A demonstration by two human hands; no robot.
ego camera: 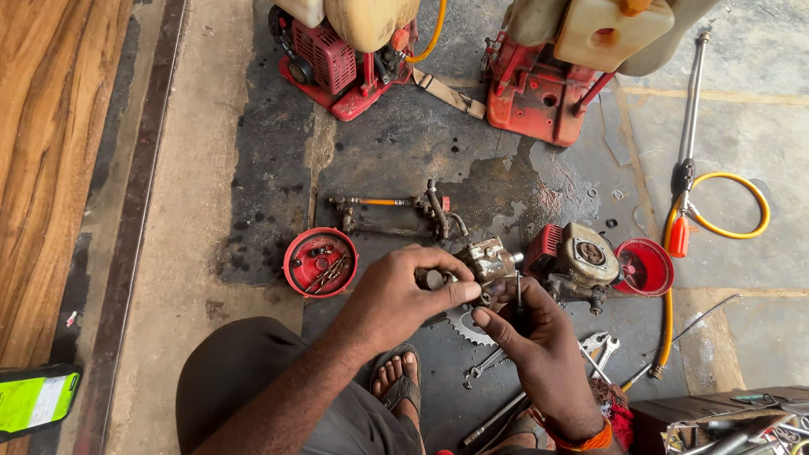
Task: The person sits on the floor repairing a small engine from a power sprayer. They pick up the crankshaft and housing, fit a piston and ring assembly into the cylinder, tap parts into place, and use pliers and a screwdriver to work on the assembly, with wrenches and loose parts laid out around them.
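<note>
Clearly both hands work one piece: left hand (404,291) wraps grimy grey metal carburettor-like part (487,259), grip clamped on it to steady it above oil-stained concrete floor (404,160). Right hand (539,345), fingers together around thin metal tool (518,295), tip at part. Small red-and-grey engine (577,261) just right of part. Round red lid holding loose screws (320,262) left of part, keeping fasteners gathered. Toothed sprocket (463,324) below part; spanners (600,345) near.

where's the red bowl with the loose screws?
In the head view, the red bowl sits on the stained concrete floor, left of the left hand and just below the small pipe assembly.
</note>
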